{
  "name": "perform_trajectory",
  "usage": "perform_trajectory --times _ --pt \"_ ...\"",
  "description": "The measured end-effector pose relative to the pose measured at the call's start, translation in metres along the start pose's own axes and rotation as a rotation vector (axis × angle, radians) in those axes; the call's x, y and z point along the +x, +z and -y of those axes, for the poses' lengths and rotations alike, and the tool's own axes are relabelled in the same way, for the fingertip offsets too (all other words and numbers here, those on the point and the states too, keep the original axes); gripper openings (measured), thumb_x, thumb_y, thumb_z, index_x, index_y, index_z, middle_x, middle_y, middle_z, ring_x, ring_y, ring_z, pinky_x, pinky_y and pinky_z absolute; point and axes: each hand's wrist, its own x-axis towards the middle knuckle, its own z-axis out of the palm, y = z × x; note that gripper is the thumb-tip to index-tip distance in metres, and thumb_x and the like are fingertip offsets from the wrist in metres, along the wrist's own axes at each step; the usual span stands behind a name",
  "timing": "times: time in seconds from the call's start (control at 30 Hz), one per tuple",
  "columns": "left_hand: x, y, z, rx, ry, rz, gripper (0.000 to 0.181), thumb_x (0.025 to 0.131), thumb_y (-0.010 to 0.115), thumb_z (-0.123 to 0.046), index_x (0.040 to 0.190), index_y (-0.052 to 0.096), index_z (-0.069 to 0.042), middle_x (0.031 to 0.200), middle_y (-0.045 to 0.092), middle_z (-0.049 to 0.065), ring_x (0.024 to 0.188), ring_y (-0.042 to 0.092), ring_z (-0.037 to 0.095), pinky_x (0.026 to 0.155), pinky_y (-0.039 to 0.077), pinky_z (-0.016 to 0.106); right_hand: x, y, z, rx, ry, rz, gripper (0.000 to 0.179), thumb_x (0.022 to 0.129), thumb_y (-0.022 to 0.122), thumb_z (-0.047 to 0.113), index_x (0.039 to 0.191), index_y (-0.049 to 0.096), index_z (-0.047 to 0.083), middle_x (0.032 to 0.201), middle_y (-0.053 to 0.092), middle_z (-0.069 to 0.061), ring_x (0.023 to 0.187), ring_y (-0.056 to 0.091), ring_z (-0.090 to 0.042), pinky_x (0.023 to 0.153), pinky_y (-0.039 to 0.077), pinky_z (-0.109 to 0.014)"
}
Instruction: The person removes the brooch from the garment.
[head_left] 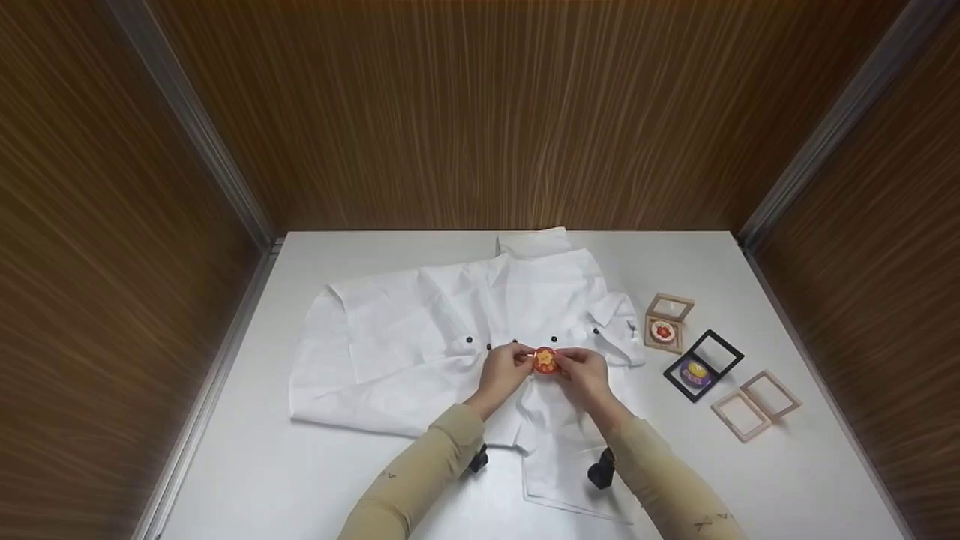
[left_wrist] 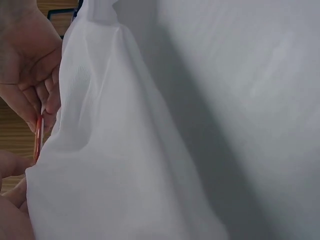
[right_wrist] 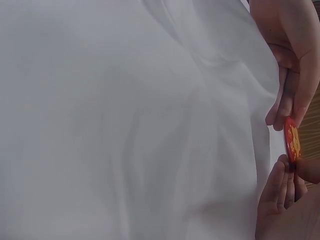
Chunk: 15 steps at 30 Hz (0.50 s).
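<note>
Both hands meet at a round red badge [head_left: 545, 360] with a yellow-orange flower on it, over a white jacket [head_left: 405, 322] with black buttons. My left hand [head_left: 504, 372] pinches the badge's left edge, and my right hand [head_left: 587, 373] pinches its right edge. Edge-on in the left wrist view, the badge [left_wrist: 38, 137] lies close against the lifted white cloth [left_wrist: 110, 150]. The right wrist view also shows the badge [right_wrist: 291, 139] between two sets of fingers, beside raised cloth [right_wrist: 150, 130]. The back of the badge is hidden.
Three opened flat cases lie right of the jacket. The tan case [head_left: 651, 341] holds a red-and-white badge [head_left: 663, 331]; the black case [head_left: 726, 332] holds a purple-and-yellow badge [head_left: 696, 373]; the third case [head_left: 757, 431] is pale pink. Brown wood-grain panels [head_left: 480, 112] enclose the white table [head_left: 247, 465].
</note>
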Motion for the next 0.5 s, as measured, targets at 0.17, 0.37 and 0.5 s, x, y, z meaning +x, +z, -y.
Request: perform_trajectory --times 0.17,0.37,0.5 --pt "-0.001 0.005 0.0 0.0 -0.005 0.006 0.017 0.094 0.072 -0.005 0.108 0.081 -0.001 0.092 0.08 0.012 0.082 0.073 0.015 0.074 0.059 0.021 -0.001 -0.005 0.001 -0.026 0.009 -0.026 0.023 0.099 0.067 -0.004 0.113 0.069 -0.021 0.084 0.075 -0.006 0.068 0.066 -0.003 0.065 0.057 -0.015" --pt "-0.003 0.009 -0.003 0.002 0.004 0.022 0.016 0.094 0.073 -0.006 0.107 0.081 0.0 0.093 0.08 0.012 0.083 0.071 0.015 0.076 0.057 0.021 -0.001 -0.012 0.001 -0.043 0.017 -0.051 0.023 0.098 0.067 -0.003 0.113 0.069 -0.021 0.086 0.076 -0.008 0.069 0.065 -0.004 0.067 0.058 -0.016" --pt "-0.003 0.012 -0.004 -0.003 0.014 0.037 0.017 0.093 0.073 -0.005 0.108 0.081 0.0 0.094 0.08 0.012 0.084 0.071 0.015 0.076 0.057 0.021 -0.001 -0.015 0.001 -0.064 0.017 -0.059 0.022 0.099 0.067 -0.003 0.113 0.069 -0.02 0.093 0.077 -0.014 0.07 0.066 -0.004 0.068 0.059 -0.017"
